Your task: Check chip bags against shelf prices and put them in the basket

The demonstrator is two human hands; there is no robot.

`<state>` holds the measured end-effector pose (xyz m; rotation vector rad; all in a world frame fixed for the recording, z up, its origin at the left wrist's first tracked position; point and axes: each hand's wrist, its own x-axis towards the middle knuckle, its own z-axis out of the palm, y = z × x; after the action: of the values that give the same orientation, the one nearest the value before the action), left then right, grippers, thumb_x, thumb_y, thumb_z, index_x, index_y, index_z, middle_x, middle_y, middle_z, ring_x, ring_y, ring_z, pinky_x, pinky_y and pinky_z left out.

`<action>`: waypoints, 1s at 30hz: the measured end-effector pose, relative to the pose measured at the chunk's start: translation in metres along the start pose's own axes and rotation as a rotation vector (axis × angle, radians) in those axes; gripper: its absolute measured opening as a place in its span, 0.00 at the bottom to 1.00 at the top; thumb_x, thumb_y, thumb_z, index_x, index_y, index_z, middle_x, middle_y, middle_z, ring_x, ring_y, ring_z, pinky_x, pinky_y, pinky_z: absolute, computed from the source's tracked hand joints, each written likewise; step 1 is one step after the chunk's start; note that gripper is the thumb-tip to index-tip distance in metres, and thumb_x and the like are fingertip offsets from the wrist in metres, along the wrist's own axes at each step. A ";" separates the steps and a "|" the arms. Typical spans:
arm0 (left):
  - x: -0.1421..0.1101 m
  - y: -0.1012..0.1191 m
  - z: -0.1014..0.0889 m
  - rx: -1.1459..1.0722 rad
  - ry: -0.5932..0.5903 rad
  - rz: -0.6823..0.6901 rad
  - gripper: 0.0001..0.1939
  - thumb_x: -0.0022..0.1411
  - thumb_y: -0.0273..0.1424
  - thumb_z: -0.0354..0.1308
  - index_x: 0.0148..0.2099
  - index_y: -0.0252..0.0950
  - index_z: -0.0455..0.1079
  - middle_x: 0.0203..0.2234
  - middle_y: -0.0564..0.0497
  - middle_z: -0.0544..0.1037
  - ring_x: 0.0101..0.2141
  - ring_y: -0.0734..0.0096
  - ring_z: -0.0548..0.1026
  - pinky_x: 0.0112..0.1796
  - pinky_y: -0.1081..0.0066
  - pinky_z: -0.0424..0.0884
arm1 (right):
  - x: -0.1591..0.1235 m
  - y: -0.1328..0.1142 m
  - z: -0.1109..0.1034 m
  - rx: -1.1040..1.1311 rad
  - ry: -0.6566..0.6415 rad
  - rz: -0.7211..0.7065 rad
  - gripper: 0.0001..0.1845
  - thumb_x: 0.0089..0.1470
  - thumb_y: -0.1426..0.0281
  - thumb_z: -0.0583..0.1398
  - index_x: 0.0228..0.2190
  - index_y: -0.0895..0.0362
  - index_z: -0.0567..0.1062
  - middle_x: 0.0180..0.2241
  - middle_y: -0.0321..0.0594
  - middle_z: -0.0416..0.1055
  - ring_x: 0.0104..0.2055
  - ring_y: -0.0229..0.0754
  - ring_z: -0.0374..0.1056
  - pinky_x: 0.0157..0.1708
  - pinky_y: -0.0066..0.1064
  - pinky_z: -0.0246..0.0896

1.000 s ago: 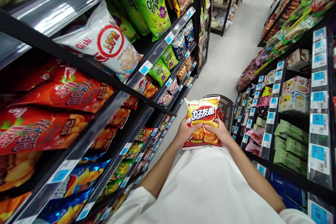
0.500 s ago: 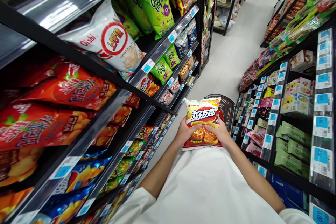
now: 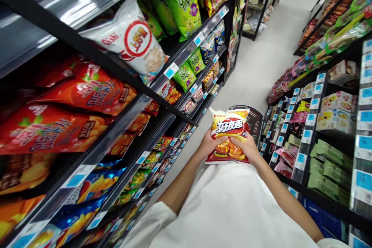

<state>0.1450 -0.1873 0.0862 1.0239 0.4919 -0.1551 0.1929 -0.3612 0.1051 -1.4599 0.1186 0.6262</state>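
A bag of potato chips [image 3: 229,126], yellow and cream on top and dark red below, is held upright in front of my white shirt. My left hand [image 3: 211,143] grips its left side, thumb across the front. On the opposite side my right hand [image 3: 247,146] holds it the same way, so the two thumb tips nearly meet over the printed chips. The fingers behind the bag are hidden. Just beyond the bag, a dark shopping basket [image 3: 255,122] shows its perforated inner wall, partly covered by the bag.
Shelves [image 3: 157,85] of snack bags line the left, with a large white Oishi bag [image 3: 136,42] and green onion ring bags [image 3: 186,4]. On the right, shelves hold boxes [image 3: 335,120] and green packets [image 3: 331,166]. A pale floor aisle [image 3: 252,66] runs ahead between them.
The view has shifted slightly, so the shelves, basket and bag appear a little farther right. Both hands keep the same hold on the chip bag.
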 end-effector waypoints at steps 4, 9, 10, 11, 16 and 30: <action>0.005 -0.007 -0.010 0.006 -0.074 -0.036 0.41 0.44 0.35 0.78 0.59 0.36 0.67 0.52 0.40 0.78 0.48 0.53 0.79 0.51 0.56 0.76 | 0.005 0.007 -0.004 -0.094 0.027 0.018 0.35 0.39 0.55 0.77 0.46 0.55 0.75 0.48 0.48 0.79 0.49 0.59 0.76 0.52 0.51 0.73; 0.008 -0.020 -0.032 0.146 -0.059 0.080 0.37 0.45 0.36 0.77 0.58 0.38 0.71 0.52 0.40 0.78 0.49 0.52 0.78 0.48 0.57 0.77 | 0.011 0.010 -0.002 -0.252 0.064 0.003 0.35 0.40 0.54 0.76 0.47 0.54 0.75 0.48 0.50 0.78 0.48 0.61 0.76 0.50 0.53 0.75; 0.008 -0.022 -0.036 0.157 -0.050 0.103 0.36 0.45 0.37 0.76 0.57 0.38 0.72 0.50 0.41 0.79 0.47 0.53 0.79 0.46 0.58 0.77 | 0.012 0.010 0.000 -0.298 0.073 -0.016 0.35 0.39 0.53 0.76 0.47 0.55 0.75 0.48 0.51 0.78 0.48 0.61 0.76 0.49 0.53 0.75; 0.007 -0.024 -0.041 0.168 -0.040 0.123 0.35 0.45 0.37 0.76 0.56 0.37 0.73 0.48 0.41 0.80 0.45 0.54 0.80 0.45 0.60 0.78 | 0.013 0.009 0.002 -0.344 0.076 -0.039 0.36 0.40 0.53 0.76 0.47 0.55 0.75 0.48 0.51 0.78 0.48 0.61 0.76 0.49 0.54 0.74; 0.001 -0.020 -0.060 0.290 0.011 0.131 0.32 0.48 0.39 0.75 0.54 0.35 0.75 0.45 0.42 0.81 0.43 0.54 0.80 0.40 0.64 0.78 | 0.023 0.001 0.018 -0.522 -0.030 -0.112 0.35 0.41 0.52 0.74 0.47 0.56 0.74 0.49 0.52 0.77 0.47 0.59 0.75 0.51 0.54 0.71; -0.049 -0.005 -0.097 -0.173 0.293 -0.020 0.38 0.50 0.48 0.73 0.59 0.38 0.68 0.56 0.38 0.75 0.45 0.48 0.80 0.23 0.69 0.80 | 0.046 0.004 0.086 -0.609 -0.546 -0.189 0.36 0.50 0.54 0.70 0.56 0.51 0.69 0.56 0.46 0.73 0.53 0.55 0.71 0.55 0.48 0.67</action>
<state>0.0686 -0.1133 0.0640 0.8754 0.7689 0.0208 0.2045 -0.2654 0.0926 -1.7906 -0.6815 0.9290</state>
